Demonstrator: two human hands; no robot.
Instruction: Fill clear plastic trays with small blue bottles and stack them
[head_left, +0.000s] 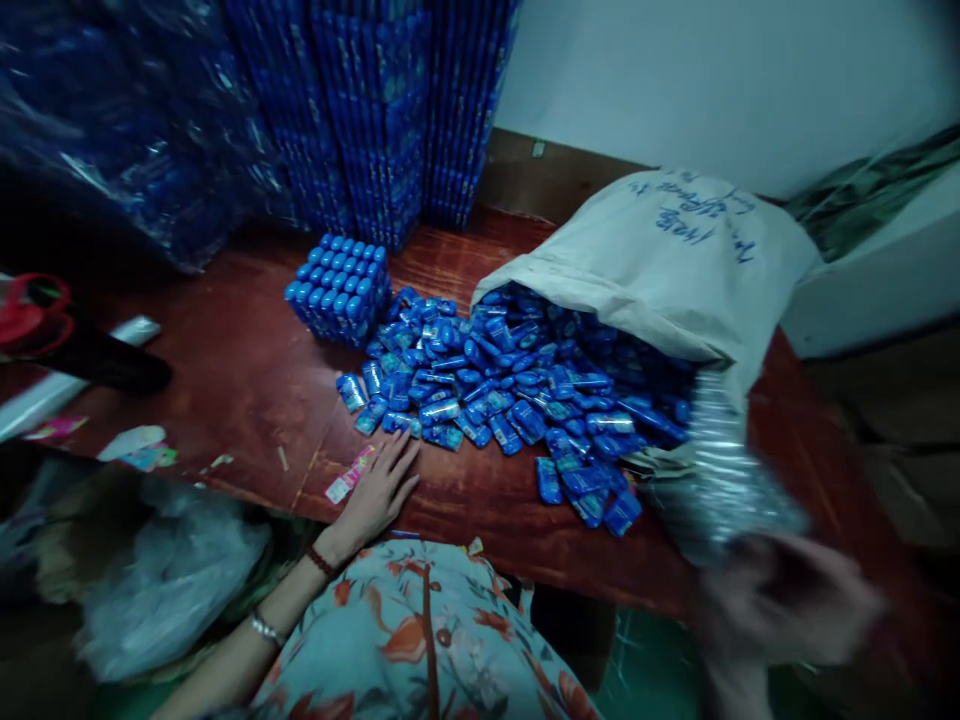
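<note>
My left hand (382, 480) lies flat on the red-brown table, fingers stretched out and nothing in them. Its fingertips reach the near edge of a heap of small blue wrapped packs (480, 380), beside a pink printed strip (349, 476). The heap spills from the mouth of a big white sack (675, 250) with handwriting on it. At the lower right, motion smears my right hand (795, 600). It is close to some shiny, ribbed clear plastic (720, 470) in front of the sack; whether the fingers grip it is too blurred to say.
Left of the heap sits a neat block of stacked blue packs (341, 285). Tall blue stacks (375, 110) and plastic-wrapped blue goods (127, 130) stand behind. A dark bottle with a red lid (97, 350) is at left. Crumpled clear bags (172, 580) lie below the table edge.
</note>
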